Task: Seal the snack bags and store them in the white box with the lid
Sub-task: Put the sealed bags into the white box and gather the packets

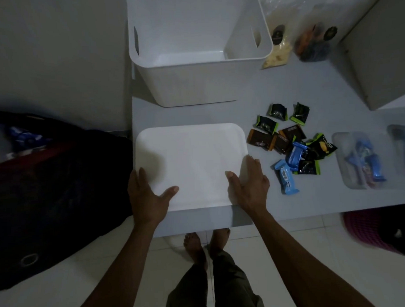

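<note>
Lid: one white lid (192, 163) lay flat at the near edge of the table (286, 88), just in front of the box.
Left hand: the left hand (148, 196) gripped the lid's near-left corner – thumb on top, the other fingers wrapped over the side edge.
Right hand: the right hand (248, 186) held the near-right corner the same way, thumb on top and fingers over the right edge.
Box: one white box (194, 80) stood open behind the lid, with a slot handle in each side wall and nothing visible inside.
Loose snacks: a pile of small wrapped snacks (290, 141) sat right of the lid – roughly five green-and-black packets, three brown ones and two blue ones, though they overlapped, so that's approximate.
Bags: four clear snack bags were out – two zip bags (358, 159) of blue-wrapped bars at the right edge and two stickered bags (278, 49) right of the box, one of pale snacks, one of dark and orange snacks.
Writing: too dim and blurry to read.
</note>
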{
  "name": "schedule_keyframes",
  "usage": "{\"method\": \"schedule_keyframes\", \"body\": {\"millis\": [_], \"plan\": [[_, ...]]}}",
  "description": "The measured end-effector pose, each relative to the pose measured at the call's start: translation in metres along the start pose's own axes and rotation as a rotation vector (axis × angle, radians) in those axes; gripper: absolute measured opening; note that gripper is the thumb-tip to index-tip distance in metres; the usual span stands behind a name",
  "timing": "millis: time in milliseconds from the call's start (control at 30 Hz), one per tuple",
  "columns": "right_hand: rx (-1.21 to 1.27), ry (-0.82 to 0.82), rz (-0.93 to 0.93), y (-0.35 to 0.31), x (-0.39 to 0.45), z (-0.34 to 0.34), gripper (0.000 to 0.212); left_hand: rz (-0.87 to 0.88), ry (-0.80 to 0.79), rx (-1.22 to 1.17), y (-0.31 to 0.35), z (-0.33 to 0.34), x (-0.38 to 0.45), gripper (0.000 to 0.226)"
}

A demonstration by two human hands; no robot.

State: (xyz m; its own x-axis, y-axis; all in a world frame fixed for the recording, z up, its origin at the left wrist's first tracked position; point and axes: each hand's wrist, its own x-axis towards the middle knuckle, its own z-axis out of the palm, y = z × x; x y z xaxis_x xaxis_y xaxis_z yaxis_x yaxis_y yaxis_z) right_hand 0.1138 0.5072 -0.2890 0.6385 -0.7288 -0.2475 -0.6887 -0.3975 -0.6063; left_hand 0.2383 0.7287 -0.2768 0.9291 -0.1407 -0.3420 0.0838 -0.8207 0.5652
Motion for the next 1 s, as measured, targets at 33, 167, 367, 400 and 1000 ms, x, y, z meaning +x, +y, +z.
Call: {"method": "schedule_keyframes", "body": {"millis": [33, 167, 367, 400, 1000], "plan": [[-0.031, -0.005, -0.015, 0.000, 0.000, 0.001, 0.084, 0.001, -0.001, 0.011, -0.001, 0.001, 0.000, 0.117], [-0.072, -0.014, -0.029, 0.002, 0.001, 0.004, 0.081, 0.016, -0.005, 0.043, -0.004, 0.004, -0.001, 0.116], [-0.081, -0.110, -0.021, -0.003, 0.004, -0.011, 0.081, 0.011, -0.051, 0.100, -0.001, -0.001, 0.000, 0.114], [-0.065, -0.129, -0.010, -0.006, 0.004, -0.017, 0.081, 0.012, -0.055, 0.127, 0.002, -0.004, -0.002, 0.113], [0.324, 0.225, -0.049, -0.044, 0.071, -0.223, 0.047, 0.473, -0.017, -0.362, 0.264, -0.033, -0.030, 0.051]]}}
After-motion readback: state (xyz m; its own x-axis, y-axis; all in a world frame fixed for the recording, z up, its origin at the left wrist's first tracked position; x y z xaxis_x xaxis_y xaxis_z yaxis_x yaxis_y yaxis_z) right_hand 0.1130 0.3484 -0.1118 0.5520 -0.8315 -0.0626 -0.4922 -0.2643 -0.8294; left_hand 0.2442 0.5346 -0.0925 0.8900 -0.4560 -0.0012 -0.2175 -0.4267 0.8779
